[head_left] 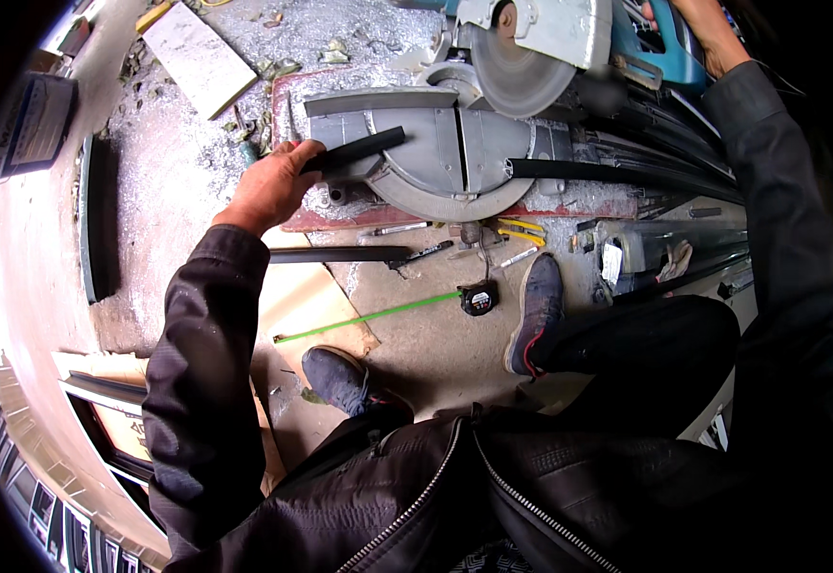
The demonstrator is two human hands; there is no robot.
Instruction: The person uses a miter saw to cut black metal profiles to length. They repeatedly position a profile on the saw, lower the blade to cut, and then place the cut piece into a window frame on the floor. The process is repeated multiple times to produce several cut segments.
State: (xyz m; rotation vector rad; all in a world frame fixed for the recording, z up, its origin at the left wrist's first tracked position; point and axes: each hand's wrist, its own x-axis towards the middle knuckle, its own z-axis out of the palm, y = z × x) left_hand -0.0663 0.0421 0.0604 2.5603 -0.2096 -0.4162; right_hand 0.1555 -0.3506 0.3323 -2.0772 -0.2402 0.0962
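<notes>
Head view: left hand (268,186) grips a short, straight black bar (364,147) over the grey metal saw bed (416,170) — long axis pointing right, slightly away, short of the dark blade slot (460,153). Right hand (701,27) grips the teal saw handle (681,55).

Right hand (701,23), on saw handle (676,50): was cut off by upper edge. Saw blade (522,84): was blurred, hidden above by guard (562,34). Dark round part (603,92) beside blade: was too blurred to identify. Black bar (364,147): was concealed at left end by left hand (271,183). Dark floor bar (340,254): lay partly behind left sleeve (204,353).
</notes>
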